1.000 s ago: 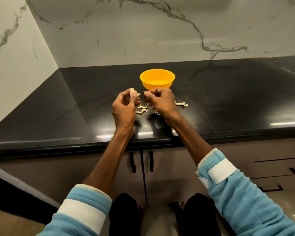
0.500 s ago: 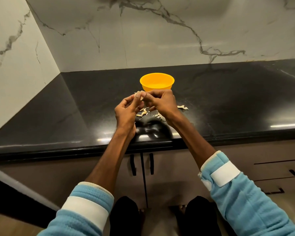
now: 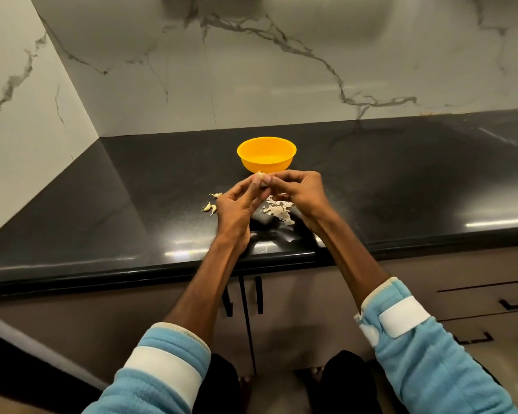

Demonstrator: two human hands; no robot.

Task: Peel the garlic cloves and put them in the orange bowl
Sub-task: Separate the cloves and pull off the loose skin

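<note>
The orange bowl (image 3: 266, 155) stands on the black counter (image 3: 102, 210), just beyond my hands. My left hand (image 3: 240, 204) and my right hand (image 3: 299, 192) meet above the counter, and their fingertips pinch one garlic clove (image 3: 260, 175) between them. The clove is mostly hidden by the fingers. Three unpeeled cloves (image 3: 210, 204) lie on the counter to the left of my left hand. A heap of papery peel (image 3: 278, 212) lies between and under my hands.
Marble walls close the counter at the back and on the left, forming a corner. The counter's front edge runs just below my wrists, with cabinet doors and black handles (image 3: 259, 294) beneath it. Drawers are at the lower right.
My hands, apart a second ago, have come together on the clove. The view has shifted, so the loose cloves now show left of my left hand.
</note>
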